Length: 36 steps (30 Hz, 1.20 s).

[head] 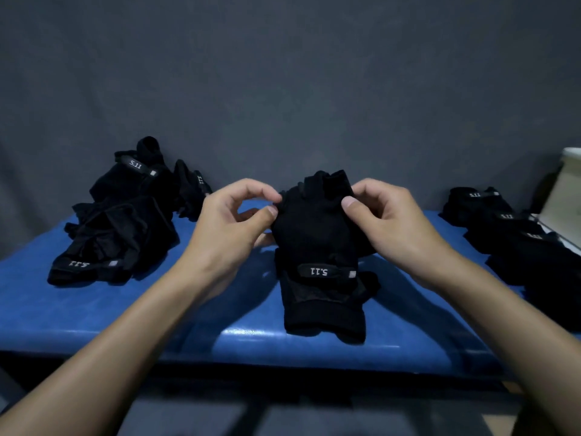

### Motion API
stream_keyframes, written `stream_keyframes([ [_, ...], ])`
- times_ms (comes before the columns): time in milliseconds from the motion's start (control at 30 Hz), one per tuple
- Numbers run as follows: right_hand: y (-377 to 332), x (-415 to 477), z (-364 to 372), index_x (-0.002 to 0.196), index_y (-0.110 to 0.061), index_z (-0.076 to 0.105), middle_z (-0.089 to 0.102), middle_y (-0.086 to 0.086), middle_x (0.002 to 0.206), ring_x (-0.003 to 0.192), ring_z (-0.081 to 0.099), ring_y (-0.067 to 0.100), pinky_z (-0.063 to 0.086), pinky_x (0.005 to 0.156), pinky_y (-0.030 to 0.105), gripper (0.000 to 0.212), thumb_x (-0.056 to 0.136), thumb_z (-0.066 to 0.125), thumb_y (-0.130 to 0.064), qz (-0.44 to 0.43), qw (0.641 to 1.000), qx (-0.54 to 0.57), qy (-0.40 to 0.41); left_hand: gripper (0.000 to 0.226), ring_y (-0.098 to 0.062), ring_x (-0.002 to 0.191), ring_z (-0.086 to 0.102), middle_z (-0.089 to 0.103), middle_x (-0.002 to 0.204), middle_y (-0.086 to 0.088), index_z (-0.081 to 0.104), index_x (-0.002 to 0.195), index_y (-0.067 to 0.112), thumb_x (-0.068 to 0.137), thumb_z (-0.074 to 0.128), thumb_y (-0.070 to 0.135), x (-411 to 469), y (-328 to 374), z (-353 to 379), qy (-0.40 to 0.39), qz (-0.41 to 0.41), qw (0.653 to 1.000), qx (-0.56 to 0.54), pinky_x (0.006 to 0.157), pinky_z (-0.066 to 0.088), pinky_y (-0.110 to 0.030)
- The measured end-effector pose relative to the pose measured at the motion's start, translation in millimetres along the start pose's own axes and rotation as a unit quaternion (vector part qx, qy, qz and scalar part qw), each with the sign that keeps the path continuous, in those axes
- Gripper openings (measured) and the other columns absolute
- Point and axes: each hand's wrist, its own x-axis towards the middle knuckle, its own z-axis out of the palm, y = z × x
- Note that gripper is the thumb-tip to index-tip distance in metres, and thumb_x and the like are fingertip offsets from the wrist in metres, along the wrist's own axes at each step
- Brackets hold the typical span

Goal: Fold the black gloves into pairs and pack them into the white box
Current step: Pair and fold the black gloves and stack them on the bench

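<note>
A black fingerless glove (317,243) with a "5.11" wrist strap is held up in the middle, its cuff end resting on the blue table (220,309). My left hand (232,221) pinches its left finger edge between thumb and fingertips. My right hand (386,218) grips its right side, thumb on the front. A second glove layer seems to lie behind it. A loose heap of black gloves (125,215) lies at the left. A corner of the white box (566,190) shows at the right edge.
A row of folded black gloves (509,228) sits at the right, in front of the box. A dark grey cloth backdrop (283,89) hangs behind the table. The table's front edge runs across below my forearms.
</note>
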Motion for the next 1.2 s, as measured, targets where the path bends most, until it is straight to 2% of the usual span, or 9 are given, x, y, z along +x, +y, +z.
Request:
stream_keyframes([
  [133,-3,-3,-6,0.093,-0.006,0.066,0.068,0.026,0.087,0.08,0.063,0.046,0.054,0.073,0.059,0.017,0.098,0.055,-0.018,0.008,1.0,-0.007,0.008,0.031,-0.007,0.065,0.065,0.069,0.068,0.014,0.066,0.081,0.013,0.093,0.054,-0.012,-6,8,7,-0.005,0.023,1.0,0.011,0.058,0.053,-0.022],
  [300,2,-6,-7,0.089,-0.005,0.064,0.065,0.032,0.078,0.063,0.054,0.025,0.046,0.059,0.041,0.021,0.097,0.055,-0.022,0.055,0.998,-0.006,-0.012,0.027,-0.004,0.061,0.063,0.069,0.068,0.017,0.063,0.08,0.012,0.092,0.057,-0.011,-7,7,8,0.004,0.017,1.0,0.025,0.052,0.05,-0.019],
  [400,17,-7,-2,0.087,-0.002,0.062,0.06,0.017,0.069,0.064,0.047,0.019,0.038,0.061,0.034,0.023,0.096,0.058,-0.023,0.105,0.993,-0.035,-0.052,0.021,-0.016,0.062,0.062,0.067,0.068,0.0,0.063,0.083,0.012,0.092,0.061,-0.006,-7,-6,7,-0.01,-0.044,0.998,0.046,0.053,0.053,-0.025],
  [467,26,-9,1,0.088,-0.009,0.066,0.065,0.014,0.073,0.064,0.052,0.017,0.043,0.064,0.035,0.018,0.095,0.06,-0.025,0.123,0.985,-0.084,-0.087,0.012,-0.018,0.06,0.064,0.067,0.079,-0.01,0.064,0.088,0.011,0.092,0.064,0.0,-9,-17,7,-0.021,-0.095,0.992,0.085,0.054,0.055,-0.026],
  [600,33,-11,-4,0.093,-0.025,0.066,0.063,-0.009,0.061,0.056,0.054,-0.002,0.045,0.064,0.025,0.006,0.092,0.063,-0.029,0.107,0.974,-0.171,-0.108,0.005,-0.013,0.052,0.058,0.066,0.074,-0.008,0.064,0.093,0.012,0.09,0.068,0.013,-12,-31,7,-0.047,-0.125,0.973,0.187,0.061,0.049,-0.022],
  [767,36,-16,-8,0.117,-0.031,0.051,0.064,-0.005,0.072,0.066,0.056,0.006,0.049,0.072,0.028,0.039,0.085,0.072,-0.028,0.105,0.973,-0.167,-0.119,0.015,-0.014,0.074,0.063,0.054,0.11,0.008,0.068,0.089,0.029,0.079,0.079,0.027,-16,-28,9,-0.081,-0.064,0.955,0.276,0.066,0.045,-0.009],
  [967,36,-16,-4,0.085,-0.024,0.065,0.058,-0.005,0.071,0.065,0.051,0.009,0.046,0.067,0.028,0.013,0.081,0.076,-0.018,0.057,0.984,-0.131,-0.106,0.027,-0.007,0.077,0.056,0.051,0.118,0.011,0.07,0.093,0.033,0.078,0.08,0.013,-22,-20,10,-0.103,-0.008,0.964,0.247,0.075,0.043,-0.009],
  [1100,35,-17,-5,0.084,-0.021,0.072,0.063,-0.005,0.075,0.065,0.054,0.006,0.044,0.065,0.019,0.005,0.082,0.076,-0.019,0.095,0.988,-0.072,-0.097,0.026,-0.013,0.087,0.059,0.051,0.118,0.007,0.068,0.096,0.034,0.079,0.08,0.017,-23,-15,9,-0.111,-0.014,0.961,0.253,0.079,0.046,-0.009],
  [1200,41,-19,-5,0.096,-0.029,0.071,0.067,-0.005,0.091,0.075,0.06,0.008,0.049,0.075,0.024,0.014,0.083,0.075,-0.025,0.098,0.979,-0.109,-0.143,0.019,-0.001,0.083,0.058,0.05,0.113,0.008,0.067,0.095,0.037,0.082,0.076,0.027,-23,-23,8,-0.137,-0.055,0.943,0.299,0.074,0.045,-0.009],
])
